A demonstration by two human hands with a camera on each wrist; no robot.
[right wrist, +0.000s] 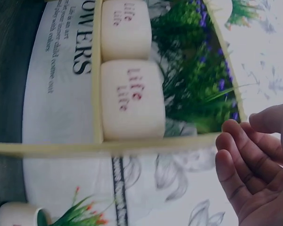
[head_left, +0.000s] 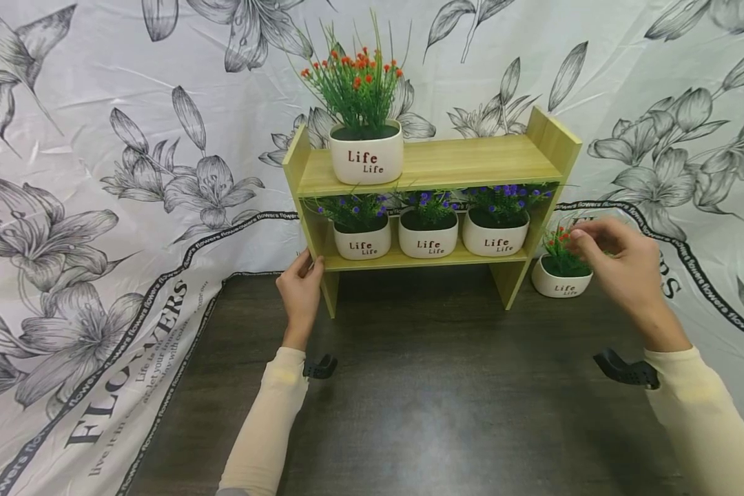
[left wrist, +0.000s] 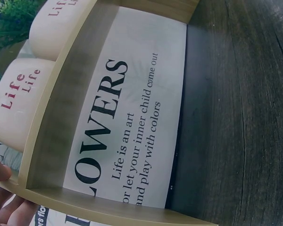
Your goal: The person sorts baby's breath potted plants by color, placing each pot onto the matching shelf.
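A light wooden two-tier shelf (head_left: 480, 158) stands on the dark table. My left hand (head_left: 300, 293) holds its left side panel at the middle board, thumb in front and fingers on the outer side, as the left wrist view shows. My right hand (head_left: 629, 275) hovers in the air to the right of the shelf, fingers loosely bent, with nothing in it. Below and behind that hand sits a white pot with red flowers (head_left: 561, 284), partly hidden. On the top board, at the left, stands a larger white pot with red flowers (head_left: 367, 157).
Three white pots with purple flowers, a left one (head_left: 362, 241), a middle one (head_left: 428, 238) and a right one (head_left: 496, 235), line the middle board. A flower-printed cloth (head_left: 161, 227) hangs behind the dark table (head_left: 421, 386).
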